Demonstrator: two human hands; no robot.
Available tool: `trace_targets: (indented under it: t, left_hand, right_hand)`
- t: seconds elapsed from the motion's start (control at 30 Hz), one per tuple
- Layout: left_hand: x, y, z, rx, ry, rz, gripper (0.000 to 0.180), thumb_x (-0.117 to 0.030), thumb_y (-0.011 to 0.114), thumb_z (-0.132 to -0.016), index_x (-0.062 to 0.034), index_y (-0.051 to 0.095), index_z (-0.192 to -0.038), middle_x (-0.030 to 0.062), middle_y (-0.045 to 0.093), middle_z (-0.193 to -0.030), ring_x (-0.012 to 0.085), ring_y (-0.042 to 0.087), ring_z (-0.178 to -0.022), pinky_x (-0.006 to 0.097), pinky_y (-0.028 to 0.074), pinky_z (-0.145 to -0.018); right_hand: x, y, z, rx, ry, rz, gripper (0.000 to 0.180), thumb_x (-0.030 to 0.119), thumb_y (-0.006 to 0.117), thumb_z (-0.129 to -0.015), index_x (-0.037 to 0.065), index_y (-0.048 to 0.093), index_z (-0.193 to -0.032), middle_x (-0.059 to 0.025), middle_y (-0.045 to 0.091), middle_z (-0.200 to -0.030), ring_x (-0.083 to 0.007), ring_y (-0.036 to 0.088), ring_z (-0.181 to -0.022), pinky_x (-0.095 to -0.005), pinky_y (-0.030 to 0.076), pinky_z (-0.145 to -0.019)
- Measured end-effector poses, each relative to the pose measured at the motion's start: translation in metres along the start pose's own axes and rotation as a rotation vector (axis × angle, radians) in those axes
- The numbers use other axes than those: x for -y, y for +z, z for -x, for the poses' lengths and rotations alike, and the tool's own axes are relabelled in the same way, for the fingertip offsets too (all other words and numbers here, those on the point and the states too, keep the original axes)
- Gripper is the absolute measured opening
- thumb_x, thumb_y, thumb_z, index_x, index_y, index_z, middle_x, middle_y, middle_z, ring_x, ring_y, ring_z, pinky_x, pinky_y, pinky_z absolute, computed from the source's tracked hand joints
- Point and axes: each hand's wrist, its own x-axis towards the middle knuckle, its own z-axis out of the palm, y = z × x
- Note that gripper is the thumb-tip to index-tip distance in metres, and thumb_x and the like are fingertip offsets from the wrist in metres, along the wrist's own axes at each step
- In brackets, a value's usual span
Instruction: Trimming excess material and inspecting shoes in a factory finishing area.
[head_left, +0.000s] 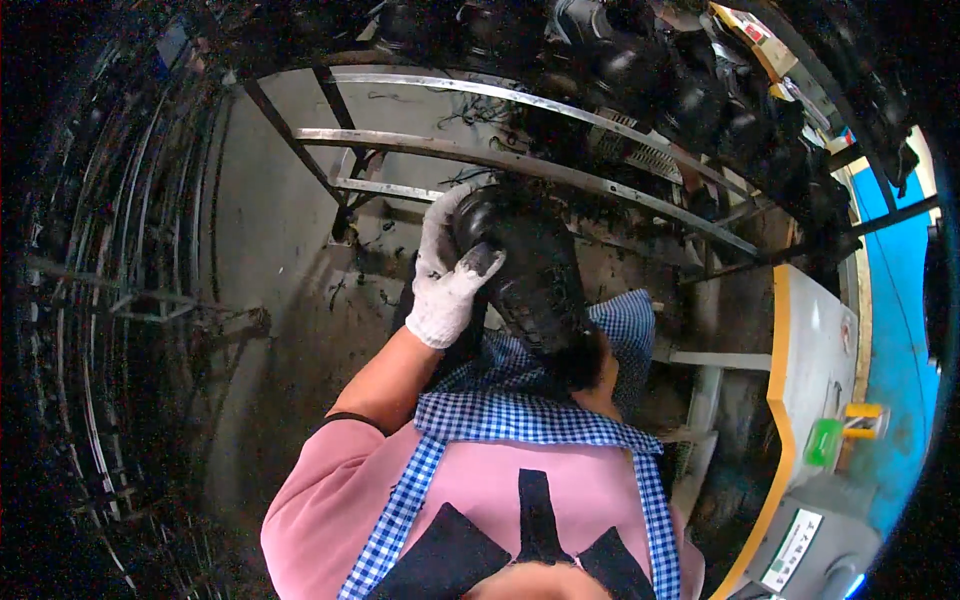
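From my remote post I see a black boot-shaped piece [537,290], glossy and rounded at one end, held before the checked apron [530,416]. Its long axis slants—rounded end up-left, dark end down-right. The white-gloved left hand [445,280] is clamped around the rounded end, thumb on top; the right hand's fingers I cannot tell. Beyond stands a metal rack [440,143].

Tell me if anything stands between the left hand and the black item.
Only the white glove: the left hand grips the black item through it, with nothing else visible between them.
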Motion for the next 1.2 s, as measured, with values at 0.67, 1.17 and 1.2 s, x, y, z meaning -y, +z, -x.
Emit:
trace_targets:
  t: [0.67, 1.17, 1.2]
  left_hand:
    - [0.033, -0.023, -0.020, -0.111, -0.086, 0.204, 0.053, -0.027, 0.058, -0.081, -0.0034, 0.043, -0.126, 0.0107, 0.052, -0.118, 0.0207, 0.049, -0.109, 0.033, 0.038, -0.095]
    - [0.060, -0.026, -0.035, -0.378, -0.326, 0.675, 0.052, -0.047, 0.050, -0.086, -0.0067, 0.051, -0.118, 0.0119, 0.056, -0.114, 0.0291, 0.055, -0.101, 0.043, 0.046, -0.090]
    - [0.056, -0.023, -0.032, -0.333, -0.391, 0.746, 0.049, -0.045, 0.050, -0.087, -0.0069, 0.051, -0.117, 0.0114, 0.057, -0.113, 0.0282, 0.057, -0.099, 0.042, 0.047, -0.088]
  right_hand:
    - [-0.007, -0.011, -0.014, 0.011, 0.024, -0.220, 0.032, 0.006, 0.066, -0.077, 0.001, 0.058, -0.107, -0.0113, 0.064, -0.083, -0.0158, 0.059, -0.071, -0.0271, 0.045, -0.063]
    - [0.056, -0.030, -0.032, 0.049, -0.285, -0.352, 0.067, -0.004, 0.066, -0.070, 0.002, 0.038, -0.131, -0.0109, 0.061, -0.106, -0.0041, 0.052, -0.062, -0.0166, 0.042, -0.053]
    - [0.068, -0.035, -0.035, 0.062, -0.229, -0.541, 0.061, -0.004, 0.065, -0.071, 0.002, 0.042, -0.128, -0.0070, 0.063, -0.101, 0.0020, 0.035, -0.051, -0.0149, 0.033, -0.049]
